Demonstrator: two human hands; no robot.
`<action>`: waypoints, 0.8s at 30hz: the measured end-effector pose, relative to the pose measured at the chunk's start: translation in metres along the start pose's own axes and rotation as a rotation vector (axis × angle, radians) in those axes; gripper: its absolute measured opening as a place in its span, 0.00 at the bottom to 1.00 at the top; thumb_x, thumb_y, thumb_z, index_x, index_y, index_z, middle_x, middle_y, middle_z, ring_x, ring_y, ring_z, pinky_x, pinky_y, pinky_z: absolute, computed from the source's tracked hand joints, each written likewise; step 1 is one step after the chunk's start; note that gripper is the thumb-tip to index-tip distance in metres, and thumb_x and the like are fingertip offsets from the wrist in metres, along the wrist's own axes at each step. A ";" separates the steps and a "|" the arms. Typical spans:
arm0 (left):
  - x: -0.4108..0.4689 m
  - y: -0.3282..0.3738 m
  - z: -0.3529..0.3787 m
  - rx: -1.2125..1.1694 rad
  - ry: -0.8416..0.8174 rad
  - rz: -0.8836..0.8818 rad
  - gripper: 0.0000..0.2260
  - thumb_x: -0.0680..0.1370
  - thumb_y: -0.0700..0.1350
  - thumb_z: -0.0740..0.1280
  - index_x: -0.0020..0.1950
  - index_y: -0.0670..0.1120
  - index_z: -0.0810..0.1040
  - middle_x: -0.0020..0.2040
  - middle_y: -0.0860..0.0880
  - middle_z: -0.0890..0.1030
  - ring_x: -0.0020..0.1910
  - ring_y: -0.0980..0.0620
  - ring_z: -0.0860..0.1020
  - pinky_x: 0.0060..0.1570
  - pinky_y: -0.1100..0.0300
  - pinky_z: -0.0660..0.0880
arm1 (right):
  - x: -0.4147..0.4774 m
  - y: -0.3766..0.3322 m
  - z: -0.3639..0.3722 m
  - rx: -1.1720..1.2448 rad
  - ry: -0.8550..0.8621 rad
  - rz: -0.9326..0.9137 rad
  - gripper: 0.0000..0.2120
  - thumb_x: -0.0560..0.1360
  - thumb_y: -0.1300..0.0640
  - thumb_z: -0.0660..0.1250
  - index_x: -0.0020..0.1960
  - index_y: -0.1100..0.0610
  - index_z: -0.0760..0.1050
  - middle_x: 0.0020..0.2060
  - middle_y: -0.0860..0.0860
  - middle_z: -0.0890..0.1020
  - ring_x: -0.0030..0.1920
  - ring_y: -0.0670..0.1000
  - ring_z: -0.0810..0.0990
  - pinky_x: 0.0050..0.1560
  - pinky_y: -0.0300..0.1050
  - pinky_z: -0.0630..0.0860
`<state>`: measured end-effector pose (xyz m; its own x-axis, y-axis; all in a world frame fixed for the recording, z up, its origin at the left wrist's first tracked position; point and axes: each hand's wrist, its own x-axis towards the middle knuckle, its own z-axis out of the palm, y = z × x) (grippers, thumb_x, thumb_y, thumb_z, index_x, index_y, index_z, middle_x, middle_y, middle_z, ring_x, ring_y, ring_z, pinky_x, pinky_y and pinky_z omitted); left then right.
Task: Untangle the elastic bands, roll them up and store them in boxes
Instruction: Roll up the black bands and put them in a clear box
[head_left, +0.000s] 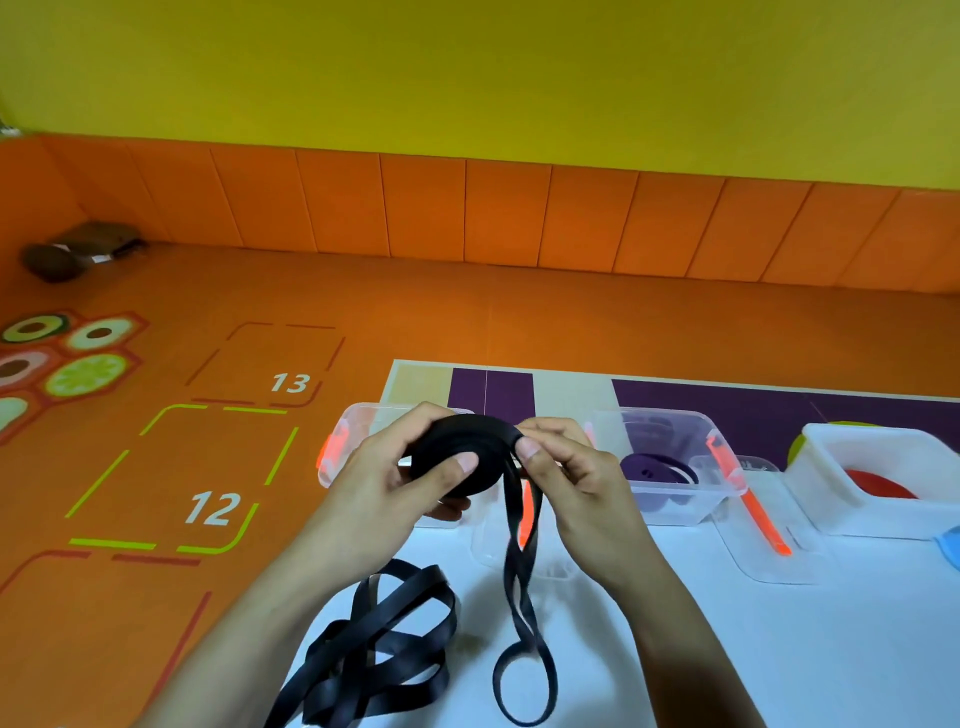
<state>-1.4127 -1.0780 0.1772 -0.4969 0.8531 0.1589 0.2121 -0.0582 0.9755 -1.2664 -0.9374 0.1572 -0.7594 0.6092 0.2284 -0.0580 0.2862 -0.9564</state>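
Head view, down over a white table (753, 649). Grips a black roll (452, 457) in the left hand (374, 488), thumb pressed flat on the near face, fingers curled round behind. Pinches the band at the roll's right edge with the right hand (576, 478), thumb and forefinger closed tight on it, other fingers curled behind. Holds the roll raised above the table, in front of a clear box (343, 441). Lets the unrolled tail (519, 587) hang twisted from the pinch down to the table, ending in a loop lying flat. Shows a tangle (384, 639) of black bands on the table near the left forearm, apart from the tail. Shows farther right a second clear box (717, 499) with a purple roll (649, 467) inside, then a white box (831, 509) with a red roll (878, 486).
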 end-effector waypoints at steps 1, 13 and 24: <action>0.001 -0.001 -0.001 0.003 -0.003 0.003 0.07 0.80 0.42 0.69 0.56 0.49 0.81 0.48 0.54 0.82 0.42 0.42 0.85 0.41 0.55 0.83 | 0.001 0.002 -0.001 0.002 0.014 0.006 0.10 0.82 0.56 0.66 0.57 0.49 0.85 0.54 0.50 0.81 0.57 0.42 0.80 0.56 0.34 0.74; 0.027 0.014 -0.008 -0.106 0.007 0.012 0.09 0.77 0.46 0.71 0.57 0.49 0.81 0.50 0.41 0.83 0.41 0.35 0.85 0.45 0.48 0.84 | 0.016 0.019 -0.001 0.225 0.045 0.139 0.08 0.82 0.57 0.66 0.54 0.58 0.83 0.47 0.55 0.86 0.51 0.55 0.84 0.62 0.56 0.80; 0.036 0.014 -0.013 -0.183 0.063 -0.003 0.10 0.77 0.43 0.70 0.57 0.42 0.78 0.44 0.44 0.84 0.41 0.31 0.84 0.44 0.47 0.84 | 0.020 0.020 -0.011 0.449 0.049 0.288 0.16 0.85 0.56 0.59 0.43 0.55 0.79 0.31 0.52 0.70 0.31 0.50 0.70 0.39 0.45 0.71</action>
<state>-1.4382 -1.0551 0.1986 -0.5503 0.8196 0.1594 0.0568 -0.1538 0.9865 -1.2762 -0.9114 0.1451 -0.7552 0.6530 -0.0571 -0.1310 -0.2357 -0.9629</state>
